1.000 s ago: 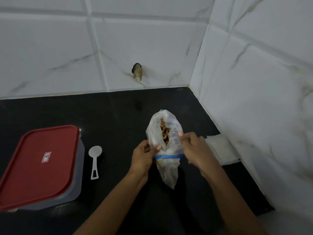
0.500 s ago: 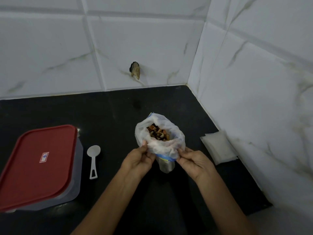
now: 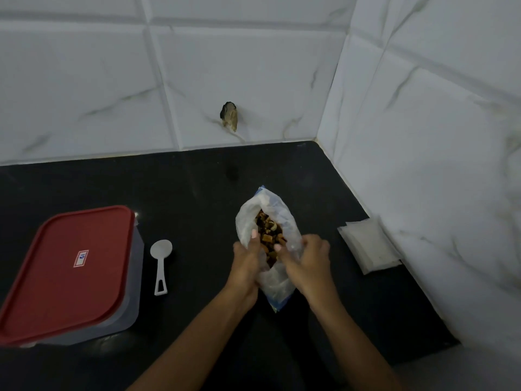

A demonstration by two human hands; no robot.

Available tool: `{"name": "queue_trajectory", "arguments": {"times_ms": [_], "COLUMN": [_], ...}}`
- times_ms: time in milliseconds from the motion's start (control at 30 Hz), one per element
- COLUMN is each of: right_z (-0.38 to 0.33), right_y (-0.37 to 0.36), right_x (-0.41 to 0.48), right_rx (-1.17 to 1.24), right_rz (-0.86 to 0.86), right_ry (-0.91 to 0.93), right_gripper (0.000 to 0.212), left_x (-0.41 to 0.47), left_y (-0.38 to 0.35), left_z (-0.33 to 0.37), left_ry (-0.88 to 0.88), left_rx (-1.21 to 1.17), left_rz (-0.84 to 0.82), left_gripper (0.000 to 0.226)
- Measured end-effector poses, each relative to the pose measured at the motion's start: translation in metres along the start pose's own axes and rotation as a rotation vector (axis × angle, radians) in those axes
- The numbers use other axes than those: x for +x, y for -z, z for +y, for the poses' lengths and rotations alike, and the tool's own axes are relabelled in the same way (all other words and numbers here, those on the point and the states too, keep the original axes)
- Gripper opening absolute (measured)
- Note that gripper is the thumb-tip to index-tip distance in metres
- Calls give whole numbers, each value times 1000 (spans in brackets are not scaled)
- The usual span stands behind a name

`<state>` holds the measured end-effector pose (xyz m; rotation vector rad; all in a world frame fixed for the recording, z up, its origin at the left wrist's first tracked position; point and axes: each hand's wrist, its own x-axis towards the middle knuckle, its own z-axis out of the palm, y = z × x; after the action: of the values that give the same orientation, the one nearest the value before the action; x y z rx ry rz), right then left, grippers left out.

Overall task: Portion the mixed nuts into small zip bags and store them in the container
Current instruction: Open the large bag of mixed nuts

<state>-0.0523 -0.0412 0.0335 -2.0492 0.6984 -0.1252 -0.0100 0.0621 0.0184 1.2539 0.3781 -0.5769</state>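
"19" on lid sticker (image 3: 81, 258)

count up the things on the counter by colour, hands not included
Red and grey: 1, the lidded container
White: 2, the spoon and the stack of small bags
Clear with a blue strip: 1, the bag of mixed nuts, held open by both hands
Total: 4

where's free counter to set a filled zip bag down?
Bare black counter runs along the back wall, behind the red-lidded container and the bag of nuts. Another free strip lies between the bag and the stack of small bags. Tighter: the white scoop sits just beside the container; both hands grip the bag.
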Motion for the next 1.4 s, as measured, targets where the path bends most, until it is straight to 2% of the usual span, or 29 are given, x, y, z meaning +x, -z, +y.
{"name": "queue_trajectory", "arguments": {"times_ms": [67, 100, 233, 300, 333, 367, 433, 500, 600, 633, 700, 733, 767, 800, 867, 933, 1000, 1100, 1167, 1233, 1300, 1333, 1400], "right_z": [1, 0, 6, 5, 8, 10, 11, 12, 1, -6, -16, -18, -20, -20, -22, -27, -33, -40, -42, -38, -32, -29, -24], "right_y": [-1, 0, 18, 26, 27, 25, 21, 17, 18, 17, 12, 9, 6, 2, -2, -3, -4, -3, -3, -3, -4, -5, -5], "right_x": [-1, 0, 13, 21, 23, 23, 23, 26, 25, 27, 35, 42, 49, 55, 62, 67, 73, 84, 92, 97, 100, 100, 100], "right_rx": [54, 158, 883, 1049, 1042, 967, 600, 316, 143, 24, -337, -531, -665, -708, -634, -541, -416, -148, 229, 557, 591, 523, 290], "right_rz": [-35, -33, -126, -174, -181, -199, -167, -26, 109, 110, 54, 25, -6, -28, -26, -8, -3, -72, -227, -380, -430, -408, -266], "right_ry": [-41, -125, -619, -701, -719, -710, -598, -322, 213, 356, 550, 609, 642, 641, 587, 528, 461, 243, -51, -272, -318, -300, -200], "right_gripper": [18, 12, 12, 18, 20, 20, 17, 25, 38, 42, 51, 54, 54, 49, 36, 26, 20, 23, 23, 23, 19, 18, 16], "left_x": [-2, -2, 13, 14, 10, 9, 8, 7, 18, 24, 40, 50, 53, 55, 59, 58, 60, 62, 63, 62, 62, 63, 66], "left_y": [4, 9, 25, 24, 22, 22, 23, 22, 23, 24, 23, 22, 19, 16, 12, 8, 3, -8, -11, -10, -11, -10, -7], "left_z": [-4, -5, -3, 3, 3, 3, 2, 4, 14, 20, 30, 31, 34, 36, 39, 44, 51, 63, 71, 73, 69, 68, 67], "left_ry": [-60, -60, 122, 238, 275, 288, 247, 146, -180, -321, -531, -587, -607, -611, -637, -614, -496, -163, 108, 238, 200, 166, 173], "left_rx": [-107, -190, -665, -754, -718, -634, -396, -64, 336, 435, 685, 800, 886, 947, 1005, 1003, 909, 482, 82, -96, -19, 45, 25], "left_rz": [-32, -55, -105, -113, -127, -129, -112, -11, 205, 237, 191, 145, 115, 102, 114, 141, 137, 22, -119, -188, -155, -106, -99], "left_gripper": [45, 45, 41, 34, 33, 32, 30, 26, 26, 30, 46, 51, 47, 36, 20, 20, 25, 31, 31, 28, 30, 33, 32]}}
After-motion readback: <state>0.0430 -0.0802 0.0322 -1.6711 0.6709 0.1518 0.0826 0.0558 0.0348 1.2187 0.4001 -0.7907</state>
